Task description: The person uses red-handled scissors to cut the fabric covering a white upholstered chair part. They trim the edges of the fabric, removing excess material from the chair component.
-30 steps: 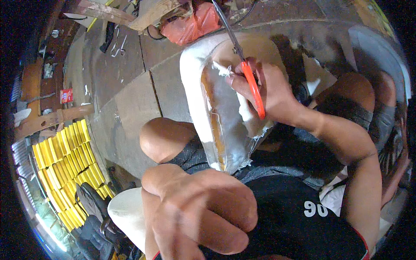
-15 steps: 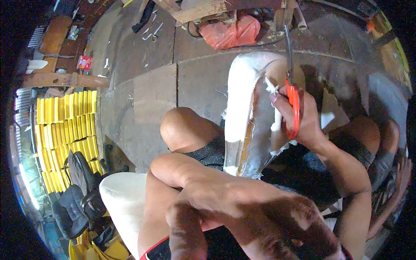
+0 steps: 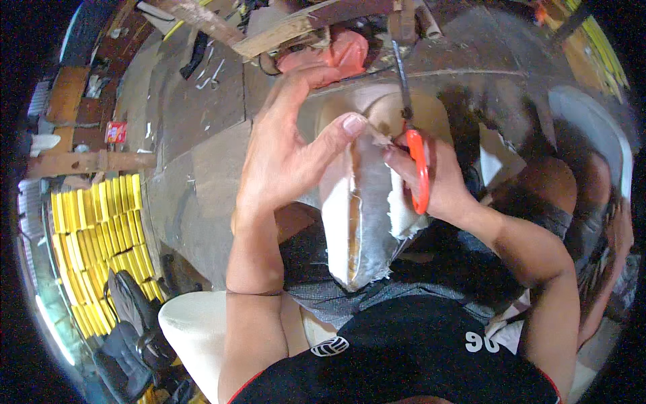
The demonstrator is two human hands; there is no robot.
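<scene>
A white fabric-covered padded piece (image 3: 337, 227) lies across my lap, its grey underside facing up. A brown strip shows along one edge, and its fabric rim is frayed. My right hand (image 3: 437, 172) is closed around scissors with orange handles (image 3: 418, 172), their blades pointing away from me. Close to that thumb is a small ragged scrap of fabric (image 3: 381, 137). Over the piece's far left side is my left hand (image 3: 286, 145), open, fingers stretched away and thumb toward the scrap. I cannot tell whether that thumb touches the scrap.
Stacked yellow pieces (image 3: 101, 249) stand at the left, near a black padded chair (image 3: 121, 350). A wooden frame (image 3: 309, 27) and a pinkish-red plastic bag (image 3: 346, 50) lie ahead. Another person's bare leg (image 3: 538, 185) is close on the right.
My left hand has swung from low in front of my chest up to the far left side of the padded piece. The view has shifted; the right hand still holds the scissors.
</scene>
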